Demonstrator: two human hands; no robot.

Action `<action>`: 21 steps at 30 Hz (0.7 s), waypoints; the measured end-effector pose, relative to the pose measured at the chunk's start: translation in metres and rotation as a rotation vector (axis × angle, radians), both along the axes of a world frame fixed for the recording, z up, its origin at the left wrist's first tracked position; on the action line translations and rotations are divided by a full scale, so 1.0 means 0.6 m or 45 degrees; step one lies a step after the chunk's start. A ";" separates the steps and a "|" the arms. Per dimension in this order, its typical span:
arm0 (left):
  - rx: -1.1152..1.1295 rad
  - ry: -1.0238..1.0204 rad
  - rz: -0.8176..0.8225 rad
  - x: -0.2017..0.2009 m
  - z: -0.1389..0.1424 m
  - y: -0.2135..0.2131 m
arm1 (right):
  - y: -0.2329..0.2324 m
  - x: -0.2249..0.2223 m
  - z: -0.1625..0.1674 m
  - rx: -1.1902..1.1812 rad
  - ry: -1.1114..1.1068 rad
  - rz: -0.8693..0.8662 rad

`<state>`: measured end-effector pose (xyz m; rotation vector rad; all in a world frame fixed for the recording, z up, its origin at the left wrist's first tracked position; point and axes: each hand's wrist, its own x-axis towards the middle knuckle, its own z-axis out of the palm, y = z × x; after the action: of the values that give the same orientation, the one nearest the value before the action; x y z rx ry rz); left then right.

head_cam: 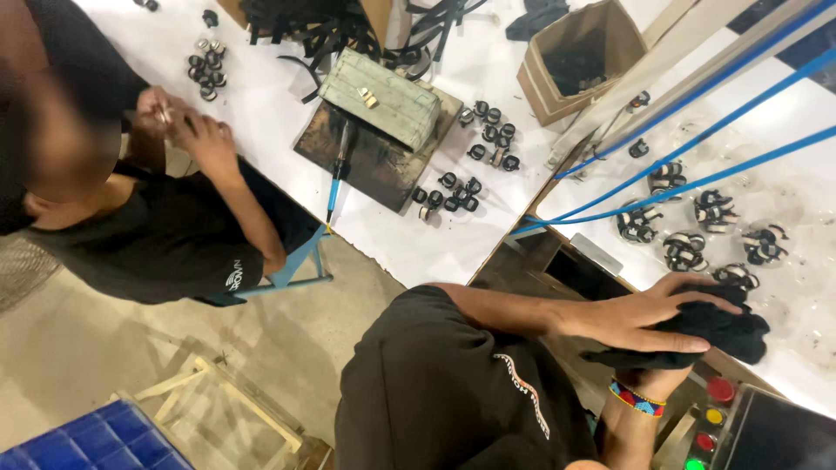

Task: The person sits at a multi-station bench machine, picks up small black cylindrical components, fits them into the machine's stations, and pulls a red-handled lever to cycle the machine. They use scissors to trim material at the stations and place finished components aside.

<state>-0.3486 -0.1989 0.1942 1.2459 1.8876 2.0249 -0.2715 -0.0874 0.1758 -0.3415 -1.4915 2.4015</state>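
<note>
— Which way is the black cloth (723,331) lying?

— It is lying bunched, its long axis running roughly left to right along the near edge of the white counter (435,235), just above the coloured buttons (714,416).

— What is sitting around it?

— Clusters of black-and-white rings (697,228) are lying just beyond it, under blue hoses (697,139). A co-worker's hands (178,122) are working well apart, near a grey block (383,96) and a cardboard box (579,61).

— And the fingers?

— The left hand (640,318) is pressing flat on top, fingers (697,305) spreading over the cloth. The right hand (649,383), wearing a beaded bracelet (636,399), is gripping it from underneath; its fingers are hiding beneath the fabric.
</note>
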 end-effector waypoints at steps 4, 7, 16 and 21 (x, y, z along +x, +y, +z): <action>-0.041 -0.116 0.253 0.020 -0.016 0.014 | 0.029 -0.009 -0.090 0.364 -0.006 -0.131; -0.040 -0.173 0.332 0.012 -0.030 0.019 | 0.021 0.003 -0.128 -0.049 -0.107 -0.190; -0.015 -0.967 -0.058 -0.041 -0.031 -0.011 | -0.053 0.021 -0.042 1.188 -0.358 -0.037; -0.301 -0.149 0.707 -0.110 -0.048 0.002 | -0.066 0.047 -0.003 1.169 -0.254 -0.065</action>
<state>-0.4144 -0.1978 0.1652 0.5722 2.5228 1.9471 -0.2436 -0.1271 0.1738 -0.3843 -2.4139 1.4321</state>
